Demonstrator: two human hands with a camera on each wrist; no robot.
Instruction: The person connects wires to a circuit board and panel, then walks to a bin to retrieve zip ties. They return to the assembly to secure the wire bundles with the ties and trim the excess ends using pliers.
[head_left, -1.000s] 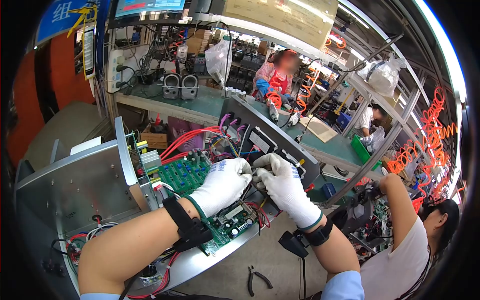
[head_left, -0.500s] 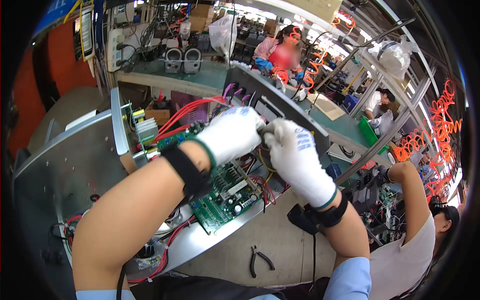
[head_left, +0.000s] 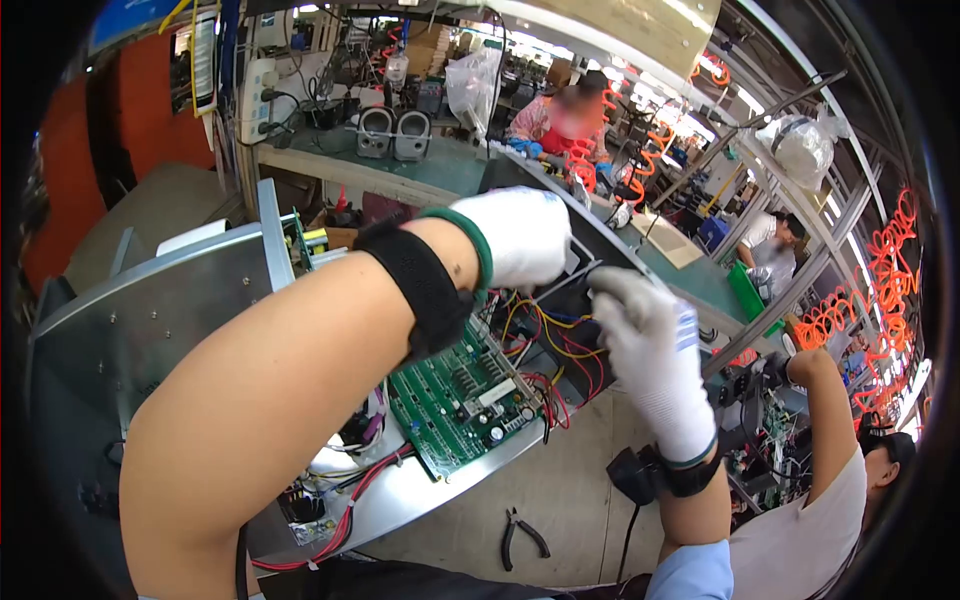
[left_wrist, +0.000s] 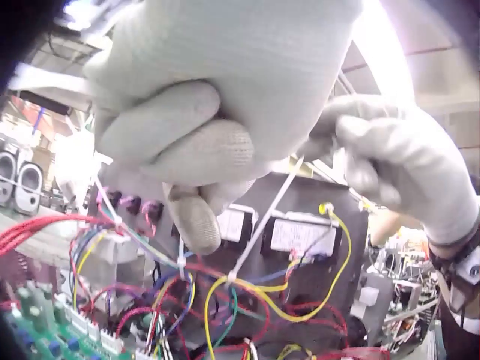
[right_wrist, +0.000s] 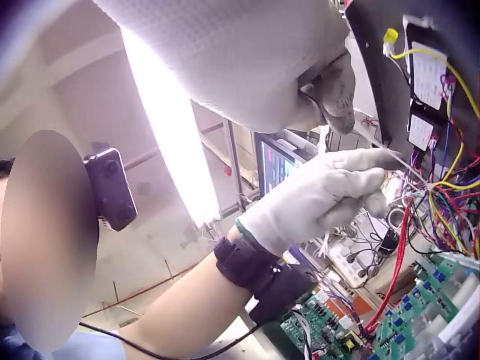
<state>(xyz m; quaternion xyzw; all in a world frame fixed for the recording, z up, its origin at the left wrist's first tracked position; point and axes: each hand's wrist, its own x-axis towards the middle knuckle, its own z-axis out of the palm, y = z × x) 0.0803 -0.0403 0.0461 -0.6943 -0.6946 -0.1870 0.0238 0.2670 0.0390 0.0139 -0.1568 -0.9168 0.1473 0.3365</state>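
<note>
White nylon cable tie [left_wrist: 262, 221] rings the wire bundle [left_wrist: 225, 289]. Draw its tail straight and steadily, so it cinches without snagging a strand. Right hand [head_left: 655, 340] pinches the tail's upper end; left hand [head_left: 515, 240], fingers curled, nips it just beside. The loop hangs below both hands, above the circuit board [head_left: 450, 400]

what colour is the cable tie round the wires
White; the cable tie shows best in the left wrist view.

Head overhead, wrists close, shared wiring [head_left: 560, 338]
</note>
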